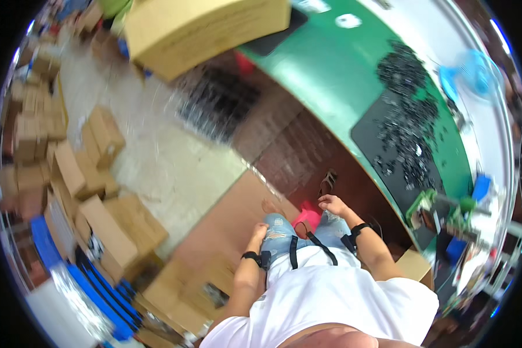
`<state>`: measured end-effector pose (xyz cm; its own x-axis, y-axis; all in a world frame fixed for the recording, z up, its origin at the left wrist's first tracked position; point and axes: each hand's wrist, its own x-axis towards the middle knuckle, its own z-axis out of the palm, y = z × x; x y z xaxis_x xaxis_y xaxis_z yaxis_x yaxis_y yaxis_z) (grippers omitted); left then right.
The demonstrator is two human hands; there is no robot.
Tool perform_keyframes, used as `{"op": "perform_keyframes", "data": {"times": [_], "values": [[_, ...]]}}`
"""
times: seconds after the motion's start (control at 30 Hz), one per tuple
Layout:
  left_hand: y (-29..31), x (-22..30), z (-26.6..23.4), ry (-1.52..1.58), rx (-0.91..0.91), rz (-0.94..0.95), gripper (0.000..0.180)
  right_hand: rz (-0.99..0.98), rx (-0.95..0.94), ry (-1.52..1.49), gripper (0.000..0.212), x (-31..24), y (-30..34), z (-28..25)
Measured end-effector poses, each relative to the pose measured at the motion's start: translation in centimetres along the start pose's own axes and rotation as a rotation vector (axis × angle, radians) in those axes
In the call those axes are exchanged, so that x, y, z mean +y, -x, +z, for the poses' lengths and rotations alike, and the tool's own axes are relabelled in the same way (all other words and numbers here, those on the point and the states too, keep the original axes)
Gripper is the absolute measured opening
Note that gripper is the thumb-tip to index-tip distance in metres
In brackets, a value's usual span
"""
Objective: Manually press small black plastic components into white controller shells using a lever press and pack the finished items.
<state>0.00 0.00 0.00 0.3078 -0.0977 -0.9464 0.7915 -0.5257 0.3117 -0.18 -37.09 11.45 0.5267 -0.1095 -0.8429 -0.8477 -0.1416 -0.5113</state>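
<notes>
A person in a white T-shirt [336, 296] and torn blue jeans [279, 246] is holding both forearms forward beside a green-topped table [325, 64], the left hand [259, 233] appearing at one knee, the right hand [333, 205] at the other. Fingers on both are looking curled, but blur is hiding whether they are pressing together or gripping anything. The jeans are stretching between the hands, a pink object [309, 216] is showing between the legs, and small black parts [417, 156] are covering the table's dark mat [365, 130]

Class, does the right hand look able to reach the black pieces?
Probably yes: the right hand looks empty, with seemingly only the green table's edge between it and the small black pieces.
</notes>
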Motion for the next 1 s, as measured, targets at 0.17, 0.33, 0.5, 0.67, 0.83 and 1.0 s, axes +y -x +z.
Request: {"op": "perform_keyframes", "data": {"times": [0.17,0.33,0.5,0.67,0.83,1.0], "values": [[3.6,9.5,-4.6,0.038,-0.098,0.117,0.028,-0.385,0.196,0.041,0.037,-7.9,9.9,-3.0],[5.9,24.5,-5.5,-0.06,-0.19,0.417,0.03,-0.608,0.43,-0.21,0.029,-11.1,15.9,-11.8],[11.2,38.3,-5.0,0.028,-0.191,0.634,0.023,-0.689,0.82,-0.202,0.029,-11.2,15.7,-24.7],[16.2,51.5,-2.6,-0.202,-0.134,0.852,0.032,-0.345,1.495,0.037,0.056,-5.8,12.3,-39.9],[14.0,60.6,1.9,-0.471,0.06,1.083,0.052,0.257,1.652,-0.034,0.081,-1.0,8.0,-49.2],[10.1,69.9,15.5,-0.86,0.195,1.293,0.075,0.409,1.52,0.104,0.084,-1.7,3.3,-51.9]]}}
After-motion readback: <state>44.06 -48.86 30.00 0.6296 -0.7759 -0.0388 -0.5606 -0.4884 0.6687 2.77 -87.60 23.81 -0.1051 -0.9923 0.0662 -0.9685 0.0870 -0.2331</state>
